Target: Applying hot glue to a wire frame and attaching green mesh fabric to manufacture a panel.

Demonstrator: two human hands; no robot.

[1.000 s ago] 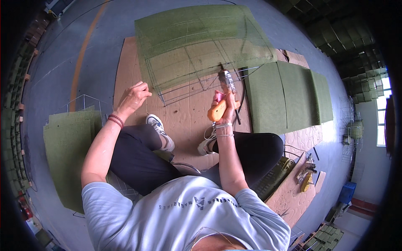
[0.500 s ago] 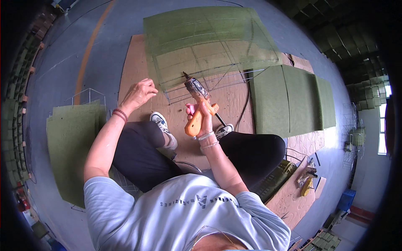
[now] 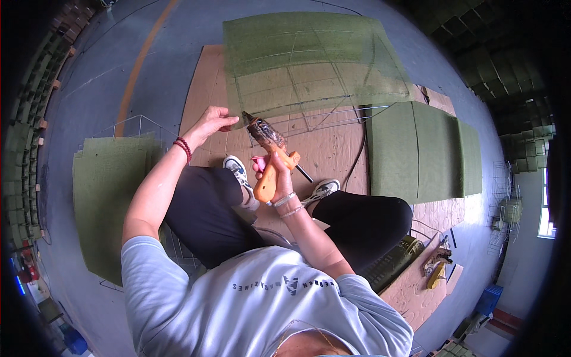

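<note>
My right hand is wrapped round the orange handle of a hot glue gun, its fingers near the pink trigger. The gun's dirty, dark barrel points up and left, and its nozzle is at the near left corner of a green mesh sheet. My left hand is beside that corner, close to the nozzle. Its thumb is stretched out, apart from the curled fingers, and I see nothing held. Beneath the translucent mesh lies a thin wire frame.
Brown cardboard lies on the grey floor under the work. Green sheets are on the right and on the left. A black cable runs across the cardboard. Another glue gun lies at lower right, near a green crate.
My left hand has moved closer to the nozzle, and its thumb has stretched out. The glue gun has shifted slightly left and down. The whole view has shifted a little.
</note>
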